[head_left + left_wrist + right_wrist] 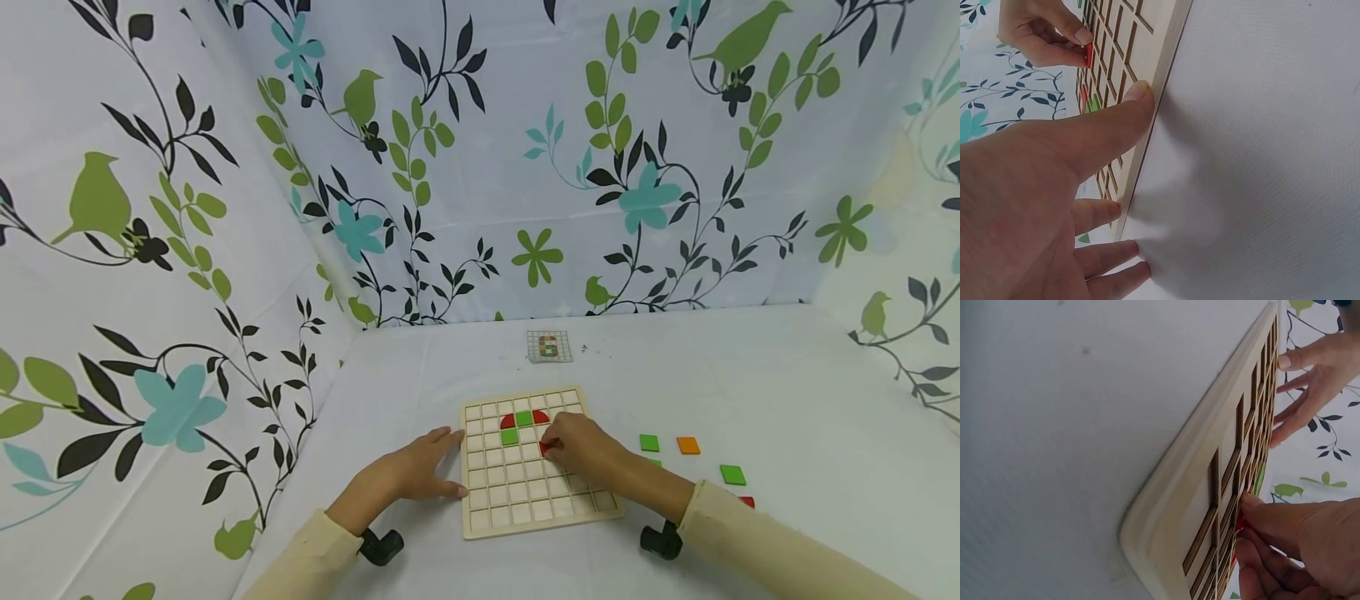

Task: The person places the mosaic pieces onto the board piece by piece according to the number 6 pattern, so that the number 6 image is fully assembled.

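A wooden grid board (495,496) lies on the white table, its small square cells framed by raised strips. Near its far edge sit a green square tile (523,419) between two red rounded tiles (507,422), with another green tile (510,437) one row nearer. My right hand (581,450) pinches a red tile (544,448) between thumb and fingers, right at the board's surface. At the left edge my left hand (420,468) rests with fingers spread, its thumb touching the frame, as the left wrist view shows.
To the right of the board lie loose tiles: green (648,442), orange (687,445), another green (732,474) and a red one (747,502) partly behind the right sleeve. Beyond the board is a small printed grid card (549,346) with a coloured pattern. Patterned cloth (480,208) surrounds the table.
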A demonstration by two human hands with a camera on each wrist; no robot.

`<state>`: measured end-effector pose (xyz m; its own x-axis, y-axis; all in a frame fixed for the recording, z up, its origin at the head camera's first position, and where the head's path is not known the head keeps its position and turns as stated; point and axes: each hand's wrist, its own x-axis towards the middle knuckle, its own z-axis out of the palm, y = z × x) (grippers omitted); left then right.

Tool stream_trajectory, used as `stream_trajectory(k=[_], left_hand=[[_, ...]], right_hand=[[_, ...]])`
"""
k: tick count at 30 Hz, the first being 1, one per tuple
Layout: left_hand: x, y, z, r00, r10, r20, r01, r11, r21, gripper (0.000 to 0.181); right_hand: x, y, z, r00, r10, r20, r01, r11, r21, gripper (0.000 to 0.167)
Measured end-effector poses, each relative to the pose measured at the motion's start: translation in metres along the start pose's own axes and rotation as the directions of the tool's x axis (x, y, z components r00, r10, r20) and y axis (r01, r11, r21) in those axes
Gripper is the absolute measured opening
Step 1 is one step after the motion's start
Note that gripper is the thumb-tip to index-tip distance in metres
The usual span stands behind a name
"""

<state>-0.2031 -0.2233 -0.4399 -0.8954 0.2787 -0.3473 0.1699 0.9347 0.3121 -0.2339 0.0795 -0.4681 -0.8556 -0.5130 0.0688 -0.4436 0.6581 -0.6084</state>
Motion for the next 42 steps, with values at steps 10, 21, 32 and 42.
stream_trajectory(k=[10, 21, 32, 42], left_hand=[[-0.001, 0.003, -0.001, 1.000, -0.014, 0.007, 0.014, 1.000, -0.001, 0.098], [-0.002, 0.002, -0.003, 1.000, -0.001, 0.009, 0.001, 1.000, 0.004, 0.096], [-0.004, 0.003, -0.003, 1.000, 0.003, 0.004, -0.003, 1.000, 0.007, 0.098], [-0.003, 0.003, -0.004, 1.000, 0.006, 0.007, -0.006, 1.000, -0.001, 0.097]], right_hand=[[-0.003, 0.009, -0.005, 0.990, -0.142, -0.002, 0.141, 0.985, -0.099, 0.024], [-0.025, 0.037, -0.049, 0.990, -0.048, -0.135, 0.058, 0.996, 0.074, 0.027], [-0.059, 0.077, -0.090, 0.977, 0.098, -0.188, -0.071, 0.987, 0.141, 0.036], [-0.090, 0.108, -0.114, 0.966, 0.155, -0.205, -0.134, 0.984, 0.116, 0.042]])
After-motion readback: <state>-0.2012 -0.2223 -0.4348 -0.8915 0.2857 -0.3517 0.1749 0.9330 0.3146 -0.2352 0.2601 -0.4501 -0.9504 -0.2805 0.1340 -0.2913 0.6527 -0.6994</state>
